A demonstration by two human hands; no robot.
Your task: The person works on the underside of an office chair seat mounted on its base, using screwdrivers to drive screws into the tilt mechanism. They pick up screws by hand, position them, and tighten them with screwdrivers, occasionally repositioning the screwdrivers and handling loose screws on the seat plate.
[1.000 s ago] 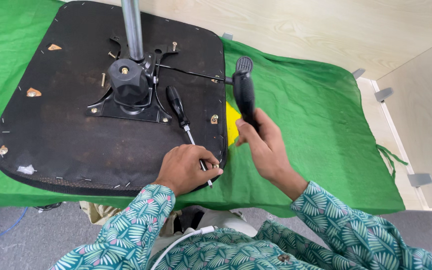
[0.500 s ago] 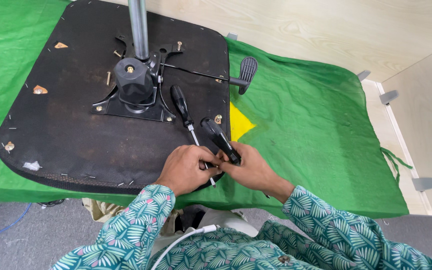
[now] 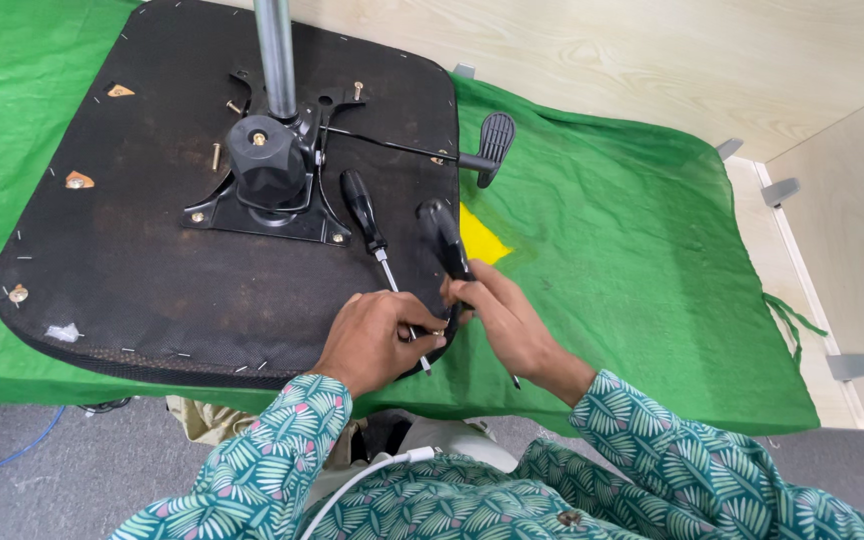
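A black upturned chair seat (image 3: 152,270) lies on a green cloth (image 3: 632,250). A black mechanism (image 3: 267,170) and a metal column (image 3: 275,50) stand at its middle. My right hand (image 3: 507,322) grips a black-handled screwdriver (image 3: 440,232), tilted with its tip down at the seat's near edge. My left hand (image 3: 377,340) rests on that edge, and its fingertips pinch a small brass-coloured screw (image 3: 436,331) right at the tip. A second black-handled screwdriver (image 3: 360,205) lies loose on the seat beside the mechanism.
A thin lever with a black paddle (image 3: 497,135) sticks out over the seat's right edge. Several brass screws dot the seat. A yellow patch (image 3: 482,245) shows on the cloth. Grey metal brackets (image 3: 782,190) stand at the right, over a pale wooden surface.
My right hand has brought the screwdriver down from beside the lever paddle to the seat's near edge, meeting my left hand. The left hand has stayed in place.
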